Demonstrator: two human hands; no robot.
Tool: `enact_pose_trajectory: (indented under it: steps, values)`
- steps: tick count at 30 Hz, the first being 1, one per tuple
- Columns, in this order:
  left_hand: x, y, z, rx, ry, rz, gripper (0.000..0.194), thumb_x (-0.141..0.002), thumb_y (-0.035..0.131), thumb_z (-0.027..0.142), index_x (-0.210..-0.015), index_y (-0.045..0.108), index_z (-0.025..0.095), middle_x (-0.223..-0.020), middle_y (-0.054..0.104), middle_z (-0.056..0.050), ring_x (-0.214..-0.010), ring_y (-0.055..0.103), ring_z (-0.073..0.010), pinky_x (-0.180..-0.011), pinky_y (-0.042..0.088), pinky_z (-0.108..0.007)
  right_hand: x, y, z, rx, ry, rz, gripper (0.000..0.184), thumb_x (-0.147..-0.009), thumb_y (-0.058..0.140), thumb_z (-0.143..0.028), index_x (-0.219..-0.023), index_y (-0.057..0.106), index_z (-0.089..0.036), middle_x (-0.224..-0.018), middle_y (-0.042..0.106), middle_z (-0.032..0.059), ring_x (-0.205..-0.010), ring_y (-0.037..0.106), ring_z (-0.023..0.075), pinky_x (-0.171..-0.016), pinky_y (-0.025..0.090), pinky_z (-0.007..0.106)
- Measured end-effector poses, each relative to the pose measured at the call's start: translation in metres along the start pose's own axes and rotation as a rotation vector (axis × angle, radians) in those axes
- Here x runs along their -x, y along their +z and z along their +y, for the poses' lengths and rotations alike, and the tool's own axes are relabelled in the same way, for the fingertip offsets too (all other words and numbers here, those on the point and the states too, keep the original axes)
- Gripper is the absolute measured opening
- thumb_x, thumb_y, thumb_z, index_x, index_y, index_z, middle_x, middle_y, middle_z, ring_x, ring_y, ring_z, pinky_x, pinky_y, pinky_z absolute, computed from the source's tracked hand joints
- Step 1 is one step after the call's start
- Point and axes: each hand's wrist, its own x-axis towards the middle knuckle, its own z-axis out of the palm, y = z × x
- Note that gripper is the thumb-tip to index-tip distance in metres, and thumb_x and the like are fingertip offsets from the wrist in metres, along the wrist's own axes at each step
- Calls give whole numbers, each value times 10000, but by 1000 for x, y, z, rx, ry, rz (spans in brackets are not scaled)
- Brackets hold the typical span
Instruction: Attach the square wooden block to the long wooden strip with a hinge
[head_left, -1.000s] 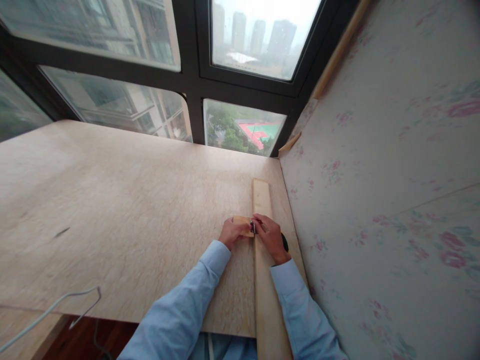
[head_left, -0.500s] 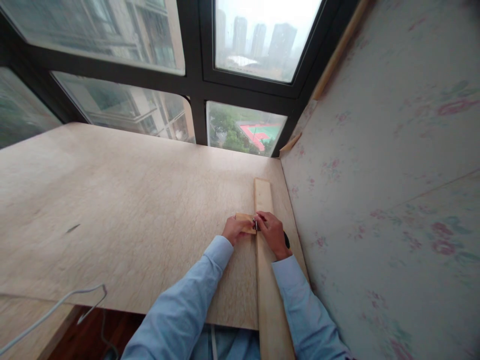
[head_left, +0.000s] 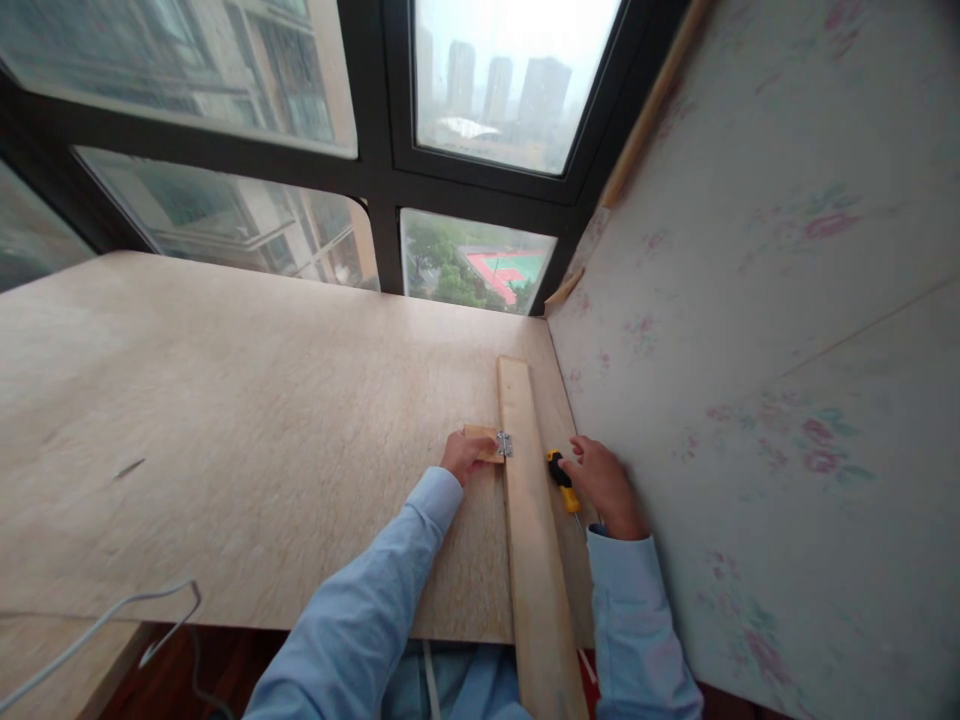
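A long pale wooden board (head_left: 531, 520) runs away from me over the tabletop, its near end past the front edge. Against its left side lies a short wooden block (head_left: 478, 432), pinched by my left hand (head_left: 463, 456). A small silver hinge (head_left: 505, 444) spans the joint between block and board. To the right of the board, my right hand (head_left: 606, 482) is beside a yellow and black screwdriver (head_left: 562, 482), fingers partly curled but apart. The screwdriver lies with its shaft toward me; the fingers do not appear closed around it.
The marbled beige tabletop (head_left: 262, 420) reaches back to dark-framed windows (head_left: 386, 250). A floral-papered wall (head_left: 720, 400) rises close on the right. At left lie a thin dark sliver (head_left: 130, 468) and, by the front edge, a white cable (head_left: 127, 600).
My right hand has moved off the hinge to the right, over to the screwdriver, uncovering the hinge. My left hand stays on the block. The view has shifted slightly to the right.
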Motion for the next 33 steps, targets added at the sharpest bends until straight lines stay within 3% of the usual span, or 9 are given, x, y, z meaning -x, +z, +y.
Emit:
enact_pose_trajectory:
  steps: [4, 7, 12, 15, 19, 21, 24, 27, 33]
  values:
    - [2, 0, 1, 7, 10, 1, 249, -525, 706, 31, -757, 646, 98, -728, 693, -69, -645, 664, -206, -601, 559, -335, 11, 4, 0, 11, 65, -128, 237, -596, 720, -170, -832, 706, -198, -806, 727, 102, -712, 662, 235, -591, 448, 294]
    - [4, 0, 1, 32, 27, -3, 270, -516, 708, 23, -766, 635, 95, -727, 689, -66, -632, 657, -194, -585, 559, -327, 16, 1, -8, -8, 88, -193, 68, -628, 684, -173, -691, 689, -197, -693, 719, 76, -628, 652, 211, -523, 403, 267]
    - [4, 0, 0, 42, 42, -16, 289, -496, 719, 39, -767, 634, 89, -715, 685, -59, -623, 650, -182, -573, 556, -310, 23, -21, -20, -124, 74, -140, 111, -712, 615, -239, -734, 714, -193, -667, 711, 29, -609, 649, 181, -508, 403, 241]
    - [2, -1, -3, 41, 48, -23, 289, -486, 723, 53, -762, 643, 80, -713, 690, -70, -621, 650, -188, -569, 552, -312, 23, -40, -31, -386, 68, -70, 217, -733, 639, -307, -891, 728, -189, -771, 731, 23, -696, 671, 199, -574, 480, 261]
    - [0, -1, -5, 55, 58, -28, 282, -489, 723, 61, -761, 651, 84, -723, 695, -75, -630, 653, -195, -580, 551, -319, 16, -51, -47, -992, 68, 38, 382, -740, 711, -431, -1046, 681, -205, -946, 727, 43, -820, 682, 207, -704, 556, 318]
    - [0, -1, -5, 45, 58, -22, 276, -491, 728, 64, -755, 652, 95, -735, 699, -74, -649, 658, -201, -588, 551, -319, 10, -47, -53, -1245, 84, -8, 413, -753, 711, -485, -1066, 657, -221, -962, 722, 46, -821, 688, 191, -741, 568, 331]
    - [1, 1, -4, 23, 51, -9, 254, -498, 728, 66, -734, 647, 113, -732, 699, -61, -666, 662, -203, -589, 549, -307, 0, -32, -57, -1396, 145, -97, 457, -692, 782, -478, -1033, 644, -208, -908, 722, 42, -820, 699, 188, -765, 580, 344]
    - [2, 2, -2, 15, 39, 16, 228, -512, 706, 59, -717, 636, 130, -695, 690, -38, -640, 654, -186, -565, 537, -279, -10, -21, -60, -1437, 127, 10, 476, -645, 826, -446, -1005, 628, -204, -887, 715, 25, -821, 703, 185, -784, 583, 360]
    - [6, 4, 1, 14, 42, 19, 253, -495, 703, 39, -726, 630, 114, -685, 680, -37, -614, 643, -175, -552, 527, -273, -32, -32, -75, -1438, -143, 295, 445, -735, 766, -426, -1091, 567, -248, -914, 703, -2, -805, 699, 164, -820, 566, 380]
